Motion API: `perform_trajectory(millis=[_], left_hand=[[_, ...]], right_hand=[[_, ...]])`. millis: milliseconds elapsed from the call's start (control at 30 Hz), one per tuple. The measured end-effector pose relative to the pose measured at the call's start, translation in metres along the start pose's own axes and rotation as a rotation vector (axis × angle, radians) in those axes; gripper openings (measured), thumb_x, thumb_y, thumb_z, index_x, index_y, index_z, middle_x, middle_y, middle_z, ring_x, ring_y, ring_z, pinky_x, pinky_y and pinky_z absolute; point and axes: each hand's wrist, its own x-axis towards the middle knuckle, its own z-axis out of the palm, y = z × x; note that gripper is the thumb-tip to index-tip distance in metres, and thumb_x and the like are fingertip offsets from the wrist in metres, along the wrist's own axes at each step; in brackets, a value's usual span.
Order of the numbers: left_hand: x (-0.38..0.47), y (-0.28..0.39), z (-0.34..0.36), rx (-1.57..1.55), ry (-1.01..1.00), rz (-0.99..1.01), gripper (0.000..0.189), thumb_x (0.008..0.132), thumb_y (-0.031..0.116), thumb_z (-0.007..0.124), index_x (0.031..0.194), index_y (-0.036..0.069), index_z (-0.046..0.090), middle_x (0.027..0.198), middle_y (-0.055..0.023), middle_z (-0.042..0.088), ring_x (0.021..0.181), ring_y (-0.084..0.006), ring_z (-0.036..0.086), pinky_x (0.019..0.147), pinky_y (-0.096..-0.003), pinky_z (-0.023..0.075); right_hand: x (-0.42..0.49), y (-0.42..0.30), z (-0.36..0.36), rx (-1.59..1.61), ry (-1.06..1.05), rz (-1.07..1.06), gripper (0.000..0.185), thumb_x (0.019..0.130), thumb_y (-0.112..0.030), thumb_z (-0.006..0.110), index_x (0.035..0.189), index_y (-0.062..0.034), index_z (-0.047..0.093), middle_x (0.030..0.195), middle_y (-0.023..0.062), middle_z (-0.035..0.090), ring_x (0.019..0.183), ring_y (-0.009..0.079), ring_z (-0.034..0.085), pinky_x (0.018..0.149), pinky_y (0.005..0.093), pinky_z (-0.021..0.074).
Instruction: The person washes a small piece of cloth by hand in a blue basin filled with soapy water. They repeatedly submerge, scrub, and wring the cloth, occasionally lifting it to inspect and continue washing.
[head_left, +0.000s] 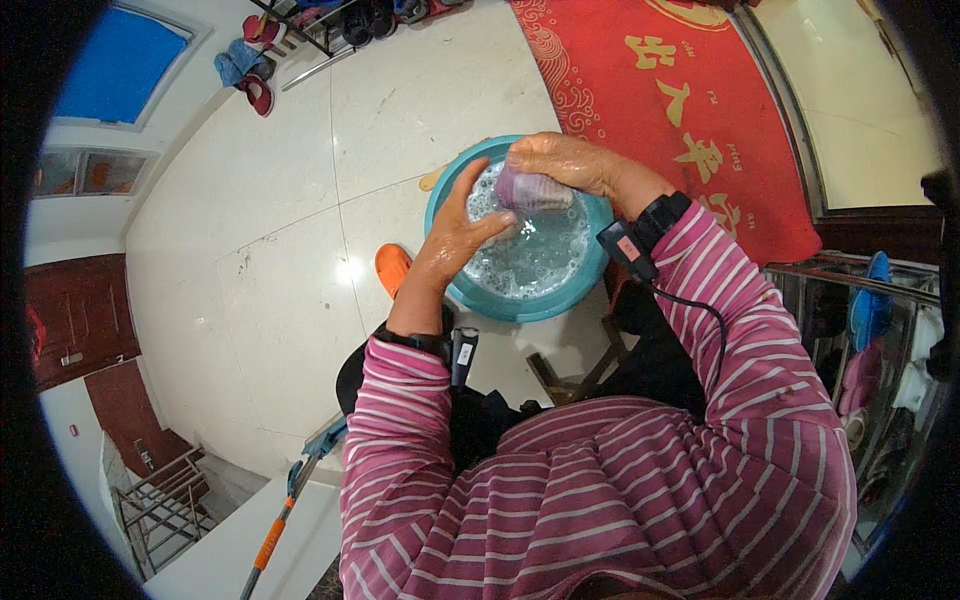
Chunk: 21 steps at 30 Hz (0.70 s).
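Note:
A round teal plastic basin (547, 304) of sudsy water stands on the tiled floor before me. My right hand (559, 159) grips a wet shoe, or a similar purple and pale item (534, 189), above the suds; its exact kind is not clear. My left hand (461, 225) is over the basin's left side, thumb and fingers spread apart, close to the item's left side and holding nothing visible. Both hands look wet.
A red mat (660, 112) with gold characters lies at the upper right. Shoe racks stand at the top (300, 30) and right (817, 274). An orange shoe (392, 268) is left of the basin; an orange-and-grey pole (271, 541) is at lower left.

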Motion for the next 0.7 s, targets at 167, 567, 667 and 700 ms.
perform_trajectory(millis=[167,567,667,700], left_hand=[[0.007,0.011,0.012,-0.288,-0.125,-0.246,0.041,0.087,0.017,0.058,0.124,0.002,0.048,0.111,-0.0051,0.058,0.1,-0.014,0.054,0.09,-0.0293,0.042],[0.011,0.007,0.015,-0.635,0.143,-0.264,0.027,0.096,0.021,0.047,0.117,0.006,0.052,0.105,-0.0025,0.06,0.091,-0.0119,0.057,0.077,-0.0276,0.0479],[0.011,0.01,0.014,-0.694,0.121,-0.287,0.027,0.095,0.021,0.048,0.117,0.006,0.053,0.103,-0.0021,0.06,0.091,-0.0114,0.057,0.076,-0.0275,0.0483],[0.01,0.011,0.014,-0.731,0.097,-0.28,0.026,0.094,0.02,0.049,0.116,0.006,0.053,0.102,-0.0018,0.06,0.09,-0.0111,0.057,0.076,-0.0274,0.0484]], right_hand=[[0.004,-0.007,0.012,-0.26,0.099,-0.026,0.032,0.095,-0.035,0.048,0.105,-0.0068,0.058,0.088,0.0029,0.058,0.08,0.0101,0.052,0.068,0.0252,0.0442],[0.002,0.003,0.015,0.11,0.122,-0.045,0.033,0.088,-0.017,0.058,0.116,-0.0001,0.053,0.102,0.0052,0.06,0.089,0.011,0.057,0.078,0.0252,0.0467],[0.006,0.006,0.013,0.009,0.165,-0.127,0.03,0.086,-0.011,0.059,0.113,0.001,0.054,0.098,0.0052,0.061,0.087,0.0113,0.057,0.078,0.0267,0.0477],[0.006,0.007,0.012,-0.014,0.158,-0.109,0.029,0.087,-0.012,0.059,0.112,0.0012,0.055,0.097,0.005,0.061,0.086,0.011,0.057,0.078,0.0266,0.0479]])
